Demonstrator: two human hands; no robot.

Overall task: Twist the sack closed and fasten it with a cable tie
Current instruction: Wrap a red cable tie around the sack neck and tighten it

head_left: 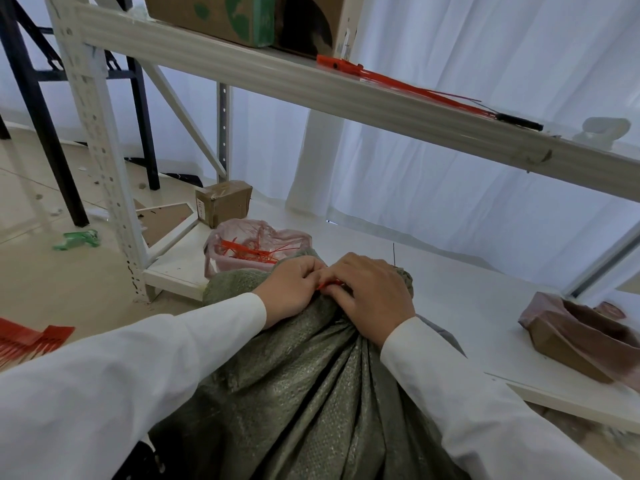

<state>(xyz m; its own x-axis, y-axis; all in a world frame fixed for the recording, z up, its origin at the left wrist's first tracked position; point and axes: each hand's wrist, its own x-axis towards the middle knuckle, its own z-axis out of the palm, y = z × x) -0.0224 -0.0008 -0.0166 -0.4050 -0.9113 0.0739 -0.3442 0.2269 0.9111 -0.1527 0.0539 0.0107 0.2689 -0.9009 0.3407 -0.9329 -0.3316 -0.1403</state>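
where the gathered neck of the olive-green woven plastic sack (301, 382) rises between two white-sleeved arms, both hands meet on top of it. the left hand (291, 289) curls its fingers against the bunched fabric and pinches one end of a thin red plastic cable tie (329, 284); the right hand (372, 294) lies just beside it, fingers bent over the neck and pinching the same tie, of which only a short red length shows between the fingertips. whether the tie already circles the neck cannot be told. the sack's pleats fan downward from the hands toward the viewer, and its body leans against the low white shelf board (450, 289) of a white metal rack (104, 140). just behind the sack, on that board, a pink translucent plastic bag (239, 233) holds loose red ties, with a small brown cardboard box (225, 202) beyond it. on the upper shelf lies a bundle of long red ties (398, 83) near a large cardboard carton with green print (214, 15). a red comb-like strip of ties (27, 337) lies at the left edge.
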